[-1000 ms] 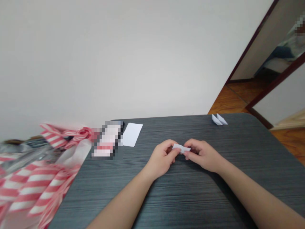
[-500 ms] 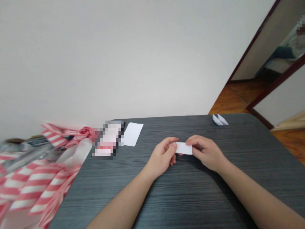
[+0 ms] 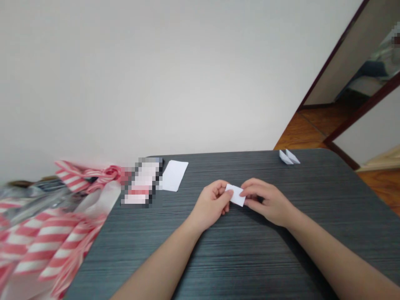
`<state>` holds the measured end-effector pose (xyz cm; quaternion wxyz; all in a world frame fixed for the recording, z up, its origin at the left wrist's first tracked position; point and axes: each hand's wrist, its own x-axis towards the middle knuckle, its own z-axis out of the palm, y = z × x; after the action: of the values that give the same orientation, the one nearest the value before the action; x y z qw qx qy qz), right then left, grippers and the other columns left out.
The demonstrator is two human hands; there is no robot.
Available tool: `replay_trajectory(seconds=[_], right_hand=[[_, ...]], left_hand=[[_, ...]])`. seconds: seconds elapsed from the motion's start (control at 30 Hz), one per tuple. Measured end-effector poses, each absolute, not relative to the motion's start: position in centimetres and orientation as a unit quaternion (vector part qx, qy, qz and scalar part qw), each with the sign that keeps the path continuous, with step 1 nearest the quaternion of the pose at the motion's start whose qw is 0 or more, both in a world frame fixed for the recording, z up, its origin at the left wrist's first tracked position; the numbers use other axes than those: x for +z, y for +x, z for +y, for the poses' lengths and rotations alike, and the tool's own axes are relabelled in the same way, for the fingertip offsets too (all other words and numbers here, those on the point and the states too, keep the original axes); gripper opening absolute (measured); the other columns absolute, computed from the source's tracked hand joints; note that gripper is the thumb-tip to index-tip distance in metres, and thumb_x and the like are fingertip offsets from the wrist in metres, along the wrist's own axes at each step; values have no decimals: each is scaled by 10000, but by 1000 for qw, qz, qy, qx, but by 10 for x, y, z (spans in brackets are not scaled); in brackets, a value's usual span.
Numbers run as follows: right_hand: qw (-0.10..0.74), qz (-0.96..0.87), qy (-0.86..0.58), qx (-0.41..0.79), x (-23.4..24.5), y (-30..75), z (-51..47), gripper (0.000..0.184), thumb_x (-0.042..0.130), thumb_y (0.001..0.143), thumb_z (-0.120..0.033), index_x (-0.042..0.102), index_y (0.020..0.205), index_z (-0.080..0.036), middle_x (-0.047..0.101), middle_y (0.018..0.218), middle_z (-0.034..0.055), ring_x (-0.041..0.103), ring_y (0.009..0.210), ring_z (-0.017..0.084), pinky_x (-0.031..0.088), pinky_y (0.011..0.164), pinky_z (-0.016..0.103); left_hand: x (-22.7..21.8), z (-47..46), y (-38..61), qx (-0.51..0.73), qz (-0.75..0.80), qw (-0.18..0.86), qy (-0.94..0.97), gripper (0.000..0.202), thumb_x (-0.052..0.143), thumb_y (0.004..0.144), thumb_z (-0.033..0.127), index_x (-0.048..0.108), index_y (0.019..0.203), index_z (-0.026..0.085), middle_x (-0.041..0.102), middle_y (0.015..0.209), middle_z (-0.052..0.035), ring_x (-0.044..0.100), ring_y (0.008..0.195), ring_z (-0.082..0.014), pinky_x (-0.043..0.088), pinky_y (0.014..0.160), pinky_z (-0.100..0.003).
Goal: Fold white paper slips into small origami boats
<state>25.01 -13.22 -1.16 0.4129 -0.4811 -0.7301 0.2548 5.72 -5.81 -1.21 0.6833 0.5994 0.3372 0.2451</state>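
Observation:
A small folded piece of white paper (image 3: pixel 236 196) is held up between my two hands, just above the dark table (image 3: pixel 212 258). My left hand (image 3: pixel 213 203) pinches its left end, thumb on top and the other fingers curled behind. At the right end my right hand (image 3: pixel 268 200) grips the paper's edge, its index finger along the upper side and the thumb below. The paper tilts down to the right. How it is folded inside cannot be made out.
Two folded white paper pieces (image 3: pixel 289 157) stand at the table's far right edge. A stack of white paper (image 3: pixel 175 176) lies at the back left, beside a pixelated phone-like object (image 3: pixel 142 181). Red-and-white striped cloth (image 3: pixel 53 241) is heaped left of the table. A wall rises behind.
The paper has turned clockwise, from nearly level to tilted down on the right. My right fingers have shifted slightly left along it. Both hands still hold it.

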Motion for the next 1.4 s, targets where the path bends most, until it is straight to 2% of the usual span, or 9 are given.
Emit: replay_trajectory(seconds=[0.33,0.5,0.67,0.87,0.97,1.1,1.27,1.4], right_hand=[[397,-740,-488,238,-10,251,-131,70,609,919,-231,677,902,-227,679,944,68,629,791,179,494,690,297],[404,-715,-512,251,-8,248,-132,65,607,913,-217,625,851,-213,653,860,44,591,720,161,464,654,281],[412,-692,-529,268,-9,246,-132,53,594,902,-180,608,860,-208,642,845,31,560,679,144,435,620,265],[416,-645,-563,307,-15,247,-132,30,607,901,-235,601,887,-210,665,798,19,592,663,153,456,612,269],[420,-632,-569,318,-16,246,-132,42,602,909,-254,598,901,-214,667,759,8,599,644,150,458,597,262],[429,-628,-561,326,-16,245,-132,38,605,905,-242,605,934,-216,672,771,7,616,658,151,470,605,260],[414,-632,-568,327,-14,245,-130,160,609,903,-251,638,1055,-212,708,882,35,654,745,174,501,679,282],[369,-653,-582,313,-8,247,-129,132,592,917,-274,700,938,-202,676,724,3,601,624,146,448,594,250]], left_hand=[[-13,-57,55,217,330,664,635,254,613,864,392,674,904,149,568,521,37,473,436,-84,366,456,-190],[-11,-58,55,202,338,649,650,244,615,861,391,671,867,153,552,497,43,452,420,-84,326,440,-190],[-6,-61,56,203,340,653,646,208,613,853,359,650,844,154,549,509,46,455,430,-84,313,440,-188],[0,-63,56,214,323,650,654,201,592,865,344,649,807,160,539,530,47,461,452,-79,345,473,-188],[-2,-63,55,209,312,655,655,231,598,865,379,665,863,158,577,590,33,479,475,-83,375,487,-195],[-4,-64,54,201,318,647,663,193,661,824,339,672,887,157,627,688,12,514,538,-91,403,516,-199],[-1,-63,54,199,317,637,674,191,593,882,318,690,881,154,569,575,34,481,499,-90,391,509,-198],[0,-62,54,197,314,638,675,196,578,891,313,694,879,155,549,542,42,463,477,-88,378,499,-197]])
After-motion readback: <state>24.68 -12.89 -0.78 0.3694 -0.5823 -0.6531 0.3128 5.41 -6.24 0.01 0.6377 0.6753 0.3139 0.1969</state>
